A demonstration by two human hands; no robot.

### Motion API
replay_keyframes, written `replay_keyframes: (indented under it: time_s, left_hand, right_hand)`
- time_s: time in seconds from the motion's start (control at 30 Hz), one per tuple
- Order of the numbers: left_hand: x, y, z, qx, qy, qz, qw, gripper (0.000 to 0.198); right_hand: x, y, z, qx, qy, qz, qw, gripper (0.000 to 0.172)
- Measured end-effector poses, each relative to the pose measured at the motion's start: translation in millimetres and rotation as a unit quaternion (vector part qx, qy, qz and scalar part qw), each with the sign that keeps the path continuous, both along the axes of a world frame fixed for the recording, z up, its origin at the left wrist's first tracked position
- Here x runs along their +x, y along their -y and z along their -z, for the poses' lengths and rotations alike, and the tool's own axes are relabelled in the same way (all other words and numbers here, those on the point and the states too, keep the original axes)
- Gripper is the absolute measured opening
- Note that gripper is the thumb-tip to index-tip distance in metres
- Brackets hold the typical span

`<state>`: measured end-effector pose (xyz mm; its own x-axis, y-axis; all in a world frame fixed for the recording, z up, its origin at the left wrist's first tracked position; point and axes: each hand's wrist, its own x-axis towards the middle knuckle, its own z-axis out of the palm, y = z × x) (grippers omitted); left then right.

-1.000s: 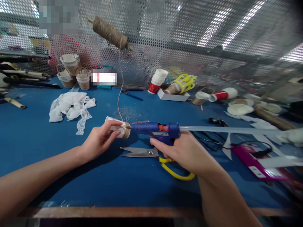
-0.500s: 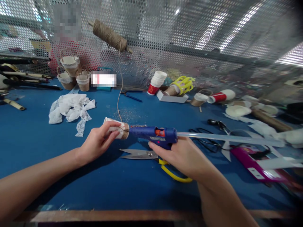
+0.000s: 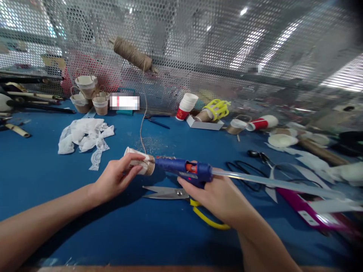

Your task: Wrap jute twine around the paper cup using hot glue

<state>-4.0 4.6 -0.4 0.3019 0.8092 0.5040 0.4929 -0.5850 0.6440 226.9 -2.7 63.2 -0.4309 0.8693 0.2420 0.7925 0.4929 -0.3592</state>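
Observation:
My left hand (image 3: 120,172) is closed round a white paper cup (image 3: 146,167) lying on its side, its base end wrapped with brown twine. The twine (image 3: 145,109) runs up from the cup to a spool (image 3: 132,54) on the mesh wall. In my right hand (image 3: 214,194) is a blue glue gun (image 3: 181,168), its tip at the cup's twine-wrapped end. A long clear glue stick (image 3: 263,180) sticks out of its back. Below the gun lie scissors (image 3: 177,193) with yellow handles, partly hidden by my right hand.
White lace (image 3: 82,134) lies in a heap at left. Small twine-covered baskets (image 3: 100,104) stand behind it. Stacked paper cups (image 3: 187,105) and a white box (image 3: 205,124) stand at the back. A purple power strip (image 3: 300,206) and black cable (image 3: 246,170) lie at right.
The whole view has shifted slightly down in the frame. Both hands keep their grip on the cup and the glue gun, with the gun's tip still at the twine.

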Motion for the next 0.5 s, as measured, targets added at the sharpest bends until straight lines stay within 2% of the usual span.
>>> replay_keyframes:
  time_s: [0.5]
  left_hand:
    - [-1.9,-1.3,3.0,0.004,-0.001,-0.001,1.0,0.019]
  right_hand:
    - [0.9,1.0,0.9,-0.027,-0.009,-0.007,1.0,0.013]
